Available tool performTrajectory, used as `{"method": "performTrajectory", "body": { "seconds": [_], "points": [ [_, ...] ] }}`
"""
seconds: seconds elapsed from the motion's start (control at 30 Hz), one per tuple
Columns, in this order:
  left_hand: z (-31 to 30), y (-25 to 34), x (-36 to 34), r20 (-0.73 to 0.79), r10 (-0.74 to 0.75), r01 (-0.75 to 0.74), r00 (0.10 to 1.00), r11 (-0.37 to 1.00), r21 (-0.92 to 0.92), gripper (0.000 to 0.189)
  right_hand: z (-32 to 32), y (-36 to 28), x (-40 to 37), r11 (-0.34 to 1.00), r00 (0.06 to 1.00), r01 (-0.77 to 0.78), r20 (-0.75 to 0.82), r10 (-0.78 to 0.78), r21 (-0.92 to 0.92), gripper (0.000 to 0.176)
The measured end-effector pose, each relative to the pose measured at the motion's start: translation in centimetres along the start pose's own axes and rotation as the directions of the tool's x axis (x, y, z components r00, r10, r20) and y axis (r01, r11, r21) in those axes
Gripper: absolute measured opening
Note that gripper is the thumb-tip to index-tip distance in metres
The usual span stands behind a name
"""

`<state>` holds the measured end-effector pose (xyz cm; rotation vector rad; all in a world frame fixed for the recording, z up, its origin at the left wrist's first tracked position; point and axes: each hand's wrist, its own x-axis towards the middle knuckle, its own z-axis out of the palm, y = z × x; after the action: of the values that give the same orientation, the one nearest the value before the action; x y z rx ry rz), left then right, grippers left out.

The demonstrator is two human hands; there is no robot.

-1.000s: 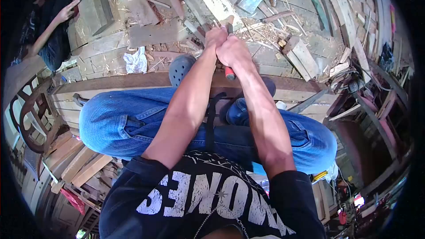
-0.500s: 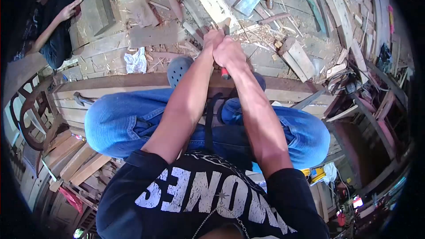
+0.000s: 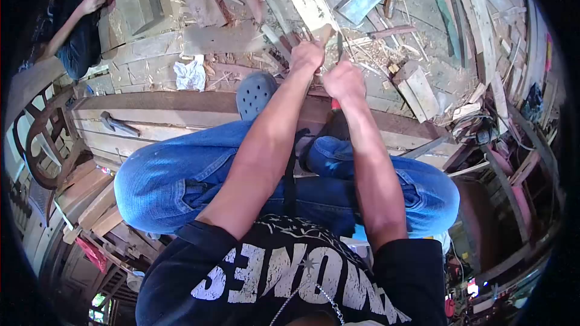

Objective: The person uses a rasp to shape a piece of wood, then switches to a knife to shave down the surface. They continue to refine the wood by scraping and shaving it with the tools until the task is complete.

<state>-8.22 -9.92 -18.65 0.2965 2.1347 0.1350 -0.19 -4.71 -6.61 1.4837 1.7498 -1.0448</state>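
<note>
My left hand point(image 3: 307, 55) is closed around a small brown wooden piece point(image 3: 327, 32), whose end sticks out past the fingers. Just to its right, my right hand point(image 3: 345, 81) grips a red-handled tool point(image 3: 335, 104). Its narrow dark blade points away from me, and its red butt shows below the fist. Beyond both hands a pale wooden board point(image 3: 306, 1) lies on the planks, with a grey rectangular block point(image 3: 364, 0) to its right. Wood shavings are scattered around them.
A crumpled white cloth point(image 3: 190, 73) lies left of my shoe point(image 3: 255, 95). On the step edge rests a hammer point(image 3: 118, 124). Wood blocks point(image 3: 418, 89) and long boards stand at the right. Another person's hand point(image 3: 93, 0) is at the upper left.
My hands were close together and are now apart. The right hand has moved rightward and a little nearer to me with the red-handled tool. The view has shifted slightly.
</note>
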Motion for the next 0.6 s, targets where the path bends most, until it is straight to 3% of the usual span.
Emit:
{"method": "performTrajectory", "body": {
  "seconds": [0.07,0.17,0.2,0.3,0.37,0.43,0.5,0.6],
  "points": [
    [-0.1,0.2,-0.1,0.039,0.004,-0.004,0.999,1.000,0.018,0.059,0.8,0.1,0.6,0.999,0.997,0.022,0.075,-0.020,-0.027,0.045],
    [-1.5,0.6,-1.2,0.133,-0.033,0.040,0.991,0.998,-0.054,0.054,0.3,-1.4,-1.0,1.000,0.999,0.030,0.044,-0.030,0.003,0.046],
    [-1.4,0.4,-0.9,0.144,0.023,-0.019,0.989,0.999,-0.028,0.054,0.5,-1.4,-1.1,0.999,0.998,0.052,0.021,-0.052,0.000,0.045],
    [-1.2,0.1,-0.7,0.173,0.020,-0.012,0.985,0.999,-0.047,0.053,0.2,-1.6,-0.8,0.998,0.998,0.046,0.052,-0.044,-0.031,0.045],
    [-1.4,0.3,-1.4,0.165,0.010,-0.001,0.986,0.998,-0.057,0.054,-0.2,-1.4,-0.2,0.999,0.997,0.033,0.072,-0.031,-0.022,0.046],
    [-3.0,1.3,-3.4,0.120,0.064,-0.056,0.991,0.996,-0.064,0.055,-0.3,-1.0,0.6,0.993,0.987,0.114,0.116,-0.111,-0.019,0.045],
    [-3.0,1.5,-3.5,0.124,0.065,-0.057,0.990,0.996,-0.061,0.055,-0.6,-1.3,0.0,0.997,0.998,0.050,0.043,-0.048,-0.052,0.038],
    [-2.8,1.2,-3.4,0.116,0.027,-0.021,0.993,0.998,-0.056,0.054,-1.6,-1.6,-1.0,0.988,0.989,0.131,0.085,-0.124,-0.085,0.032]
  ]
}}
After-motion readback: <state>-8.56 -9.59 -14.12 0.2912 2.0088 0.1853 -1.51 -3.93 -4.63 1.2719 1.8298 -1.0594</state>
